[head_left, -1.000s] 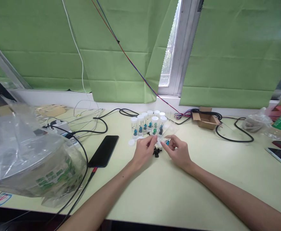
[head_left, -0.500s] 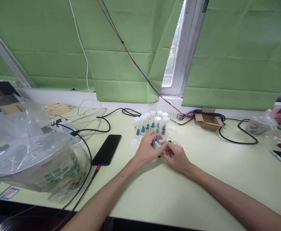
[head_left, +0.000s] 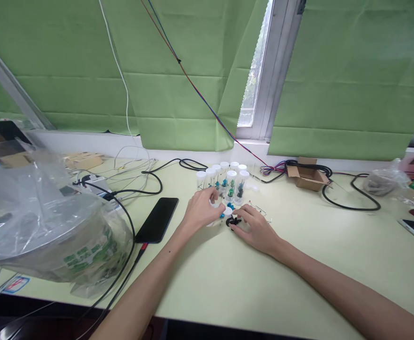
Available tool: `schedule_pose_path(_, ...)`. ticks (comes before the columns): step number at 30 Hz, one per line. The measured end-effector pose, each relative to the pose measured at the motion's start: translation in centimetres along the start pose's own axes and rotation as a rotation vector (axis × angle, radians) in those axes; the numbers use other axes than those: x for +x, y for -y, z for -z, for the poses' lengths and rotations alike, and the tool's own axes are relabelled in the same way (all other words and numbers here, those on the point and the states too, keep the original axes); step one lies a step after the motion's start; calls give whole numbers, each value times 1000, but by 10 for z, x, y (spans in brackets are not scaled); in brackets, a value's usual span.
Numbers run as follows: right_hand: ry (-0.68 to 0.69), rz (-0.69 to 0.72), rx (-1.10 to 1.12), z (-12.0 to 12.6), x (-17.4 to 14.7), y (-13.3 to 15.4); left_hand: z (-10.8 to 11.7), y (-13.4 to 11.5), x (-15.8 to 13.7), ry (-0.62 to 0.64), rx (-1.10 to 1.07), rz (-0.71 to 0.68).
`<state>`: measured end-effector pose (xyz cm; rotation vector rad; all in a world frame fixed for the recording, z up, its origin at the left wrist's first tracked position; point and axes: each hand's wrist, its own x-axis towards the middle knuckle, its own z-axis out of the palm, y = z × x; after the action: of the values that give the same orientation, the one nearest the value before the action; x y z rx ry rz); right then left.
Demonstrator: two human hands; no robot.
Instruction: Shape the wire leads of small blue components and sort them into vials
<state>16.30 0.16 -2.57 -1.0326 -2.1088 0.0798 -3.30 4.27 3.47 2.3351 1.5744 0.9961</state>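
Observation:
My left hand [head_left: 201,208] is curled with its thumb and fingers round a clear plastic vial [head_left: 213,204], which is mostly hidden by the hand. Small blue parts [head_left: 231,206] and a white cap [head_left: 227,212] lie just right of its fingertips. My right hand [head_left: 256,229] rests low over the table, thumb and forefinger apart on either side of some small black parts [head_left: 233,221]. Behind both hands stands a cluster of clear vials with white lids [head_left: 231,174], holding blue, green and dark pieces with thin metal pins.
Thin metal pieces [head_left: 258,208] lie right of the vials. A black phone [head_left: 157,219] with a cable lies left of my left arm. Farther left is a plastic-wrapped tub [head_left: 51,231]. An open cardboard box [head_left: 308,178] and black cables [head_left: 364,208] sit at back right.
My hands were together and have now parted, the left one moving left. The white cap and small black parts between them have come into fuller view.

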Motion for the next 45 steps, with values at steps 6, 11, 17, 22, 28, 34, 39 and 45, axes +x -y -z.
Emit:
schedule_pose_path(6,29,0,19,1,1,0,-4,0,0,-1,-25,-13)
schedule_pose_path(11,46,-2,17,2,0,-1,-6,0,-1,8,-84,-40)
schedule_pose_path(17,55,-7,19,2,0,-2,-6,-1,-1,24,-114,-44)
schedule_pose_path(22,54,-2,17,3,0,0,-6,-4,-3,11,-87,-19)
schedule_pose_path(28,66,-9,17,4,1,0,-6,-4,-3,-13,-80,-14)
schedule_pose_path(34,56,1,18,4,0,0,-3,-7,-3,-52,-88,-29)
schedule_pose_path(39,60,4,14,4,0,0,-2,-12,-4,-166,-113,-16)
schedule_pose_path(45,71,-12,18,4,-1,-1,2,-13,-5,-443,-178,-80)
